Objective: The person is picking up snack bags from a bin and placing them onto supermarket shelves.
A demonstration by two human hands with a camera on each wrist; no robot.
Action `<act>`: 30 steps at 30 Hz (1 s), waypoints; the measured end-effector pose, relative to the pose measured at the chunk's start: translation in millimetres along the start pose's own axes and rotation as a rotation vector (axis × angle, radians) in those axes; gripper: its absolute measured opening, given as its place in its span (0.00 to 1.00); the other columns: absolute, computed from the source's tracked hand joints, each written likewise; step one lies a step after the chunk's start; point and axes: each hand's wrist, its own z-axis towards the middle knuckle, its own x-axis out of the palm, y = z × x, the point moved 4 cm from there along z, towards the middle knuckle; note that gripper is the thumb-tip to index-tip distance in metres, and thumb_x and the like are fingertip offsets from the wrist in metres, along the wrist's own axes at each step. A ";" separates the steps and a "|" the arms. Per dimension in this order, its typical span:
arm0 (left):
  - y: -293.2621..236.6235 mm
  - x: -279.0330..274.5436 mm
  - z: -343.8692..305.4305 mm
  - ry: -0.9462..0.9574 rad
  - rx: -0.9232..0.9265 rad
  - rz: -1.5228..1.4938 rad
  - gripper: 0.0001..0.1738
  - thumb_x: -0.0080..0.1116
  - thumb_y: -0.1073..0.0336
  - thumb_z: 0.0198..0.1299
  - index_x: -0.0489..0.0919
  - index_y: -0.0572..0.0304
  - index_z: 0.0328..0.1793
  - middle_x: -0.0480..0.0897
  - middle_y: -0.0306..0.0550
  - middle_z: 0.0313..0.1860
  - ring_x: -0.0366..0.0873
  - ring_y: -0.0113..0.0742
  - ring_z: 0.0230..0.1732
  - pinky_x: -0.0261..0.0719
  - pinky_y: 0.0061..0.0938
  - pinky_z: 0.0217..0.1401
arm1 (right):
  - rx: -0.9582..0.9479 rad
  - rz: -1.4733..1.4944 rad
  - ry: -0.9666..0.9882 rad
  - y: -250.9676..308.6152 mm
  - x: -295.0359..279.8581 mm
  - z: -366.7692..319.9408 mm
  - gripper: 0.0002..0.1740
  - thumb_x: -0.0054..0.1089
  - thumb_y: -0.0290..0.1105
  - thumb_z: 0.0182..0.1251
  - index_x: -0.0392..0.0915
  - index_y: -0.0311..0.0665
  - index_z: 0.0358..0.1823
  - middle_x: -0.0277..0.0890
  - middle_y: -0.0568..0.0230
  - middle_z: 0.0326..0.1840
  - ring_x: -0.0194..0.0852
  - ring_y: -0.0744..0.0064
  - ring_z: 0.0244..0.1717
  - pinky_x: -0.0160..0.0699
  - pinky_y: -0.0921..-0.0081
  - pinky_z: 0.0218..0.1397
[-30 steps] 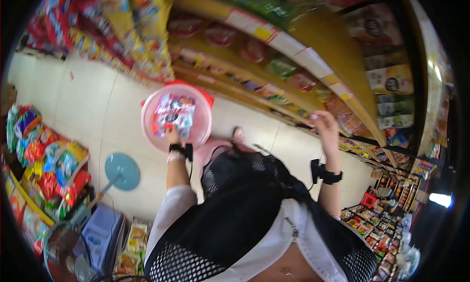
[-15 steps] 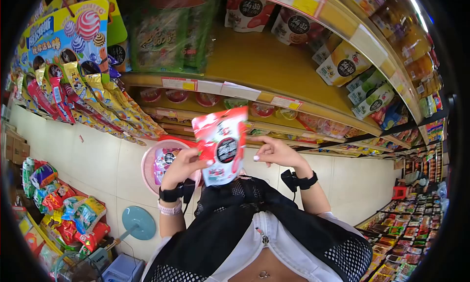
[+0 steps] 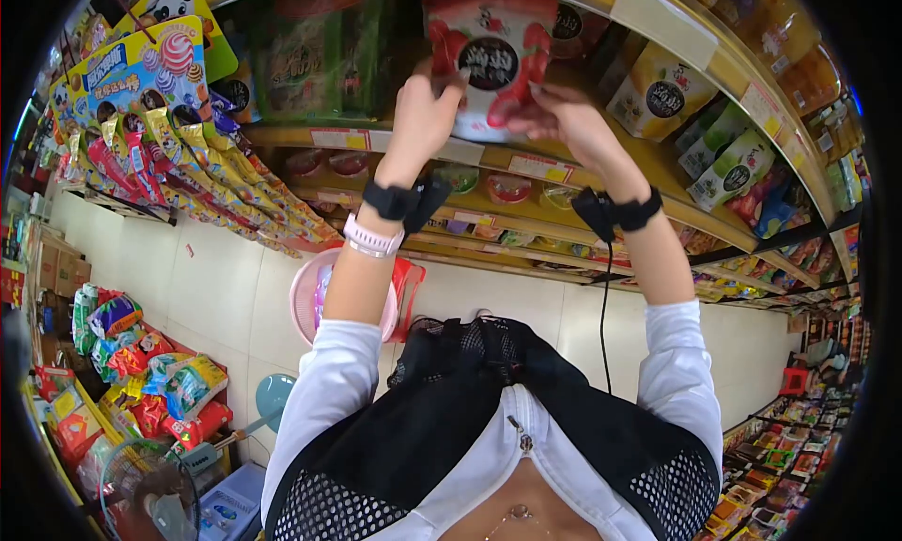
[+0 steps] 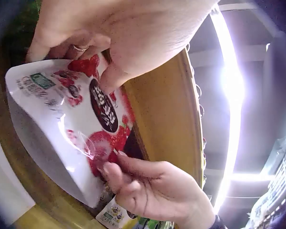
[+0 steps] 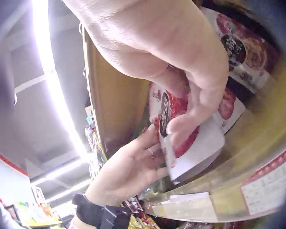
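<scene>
A red and white snack pouch (image 3: 490, 57) with a black round label and red fruit pictures stands upright at the upper shelf. My left hand (image 3: 425, 118) grips its left side, the thumb on the printed front and other fingers partly hidden behind. On the opposite side, my right hand (image 3: 575, 128) pinches the pouch near its lower edge; it is blurred in the head view. From the left wrist view, the right hand's fingertips (image 4: 109, 168) are at the pouch's edge. Behind the pouch is a similar red pouch (image 3: 569, 29).
Yellow pouches (image 3: 662, 95) and green-and-white pouches (image 3: 733, 165) stand farther right on the shelf (image 3: 526, 146). Hanging candy packs (image 3: 178, 165) flank the left. A pink basket (image 3: 303, 301) sits on the floor below, with a fan (image 3: 150, 489) at lower left.
The left hand has lifted the red pouch out of the pink basket, past the body and up to the shelf. The right hand has moved up and taken hold of the pouch too.
</scene>
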 end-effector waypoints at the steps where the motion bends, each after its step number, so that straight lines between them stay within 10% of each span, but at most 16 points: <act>1: 4.6 1.3 5.8 -0.001 -0.004 0.007 0.12 0.55 0.67 0.56 0.73 0.69 0.42 0.75 0.40 0.25 0.68 0.24 0.27 0.68 0.22 0.32 | -0.021 0.046 -0.019 -1.8 0.9 14.1 0.15 0.40 0.34 0.69 0.67 0.28 0.45 0.77 0.49 0.39 0.79 0.65 0.37 0.75 0.79 0.35; 10: 48.7 8.2 37.0 -0.048 0.185 0.007 0.33 0.59 0.59 0.51 0.61 0.70 0.59 0.76 0.59 0.42 0.74 0.50 0.45 0.70 0.33 0.48 | -0.045 0.217 0.081 -16.2 0.1 84.1 0.10 0.42 0.31 0.65 0.70 0.37 0.43 0.75 0.60 0.44 0.74 0.70 0.47 0.75 0.73 0.42; 16: 22.8 -10.7 -22.6 0.061 -0.032 0.245 0.24 0.57 0.64 0.54 0.70 0.71 0.55 0.77 0.54 0.49 0.73 0.35 0.51 0.67 0.22 0.55 | -0.252 0.198 0.252 -27.1 -9.3 115.6 0.13 0.47 0.33 0.62 0.71 0.43 0.47 0.75 0.68 0.43 0.73 0.74 0.48 0.74 0.74 0.44; 18: 18.3 -23.4 -51.6 0.055 -0.133 -0.186 0.19 0.53 0.68 0.57 0.72 0.71 0.54 0.79 0.50 0.47 0.75 0.32 0.50 0.68 0.21 0.54 | -0.222 0.110 0.247 -28.7 -16.8 124.3 0.16 0.47 0.30 0.62 0.69 0.42 0.52 0.72 0.67 0.49 0.69 0.73 0.53 0.73 0.74 0.48; 20: 9.0 -45.3 -81.0 0.039 -0.102 -0.233 0.14 0.48 0.73 0.60 0.74 0.70 0.51 0.80 0.49 0.44 0.76 0.32 0.49 0.70 0.22 0.54 | -0.750 -0.719 0.334 -26.4 -14.6 126.3 0.21 0.47 0.22 0.59 0.67 0.41 0.56 0.65 0.64 0.57 0.63 0.71 0.60 0.70 0.73 0.55; 21: 16.1 -56.3 -96.7 0.010 -0.141 -0.273 0.13 0.49 0.72 0.60 0.75 0.70 0.49 0.80 0.48 0.43 0.76 0.31 0.47 0.70 0.22 0.53 | -0.448 -0.352 0.354 -30.6 -19.4 120.5 0.27 0.45 0.15 0.54 0.64 0.38 0.58 0.60 0.62 0.61 0.57 0.69 0.64 0.64 0.72 0.61; 26: 118.3 -112.7 -204.3 -0.211 -0.475 -0.348 0.12 0.50 0.69 0.58 0.77 0.71 0.44 0.81 0.48 0.37 0.78 0.32 0.40 0.74 0.21 0.45 | -0.402 -0.087 0.585 -48.1 -55.9 125.8 0.25 0.47 0.23 0.61 0.59 0.31 0.61 0.59 0.56 0.63 0.57 0.67 0.64 0.58 0.75 0.65; 30: 268.2 -161.2 -355.9 -0.371 -0.946 -0.032 0.13 0.53 0.64 0.54 0.77 0.68 0.38 0.79 0.44 0.29 0.73 0.28 0.24 0.69 0.19 0.24 | -0.182 -0.045 0.024 -16.7 -19.7 64.1 0.21 0.47 0.25 0.63 0.63 0.30 0.58 0.62 0.55 0.60 0.60 0.66 0.61 0.61 0.73 0.63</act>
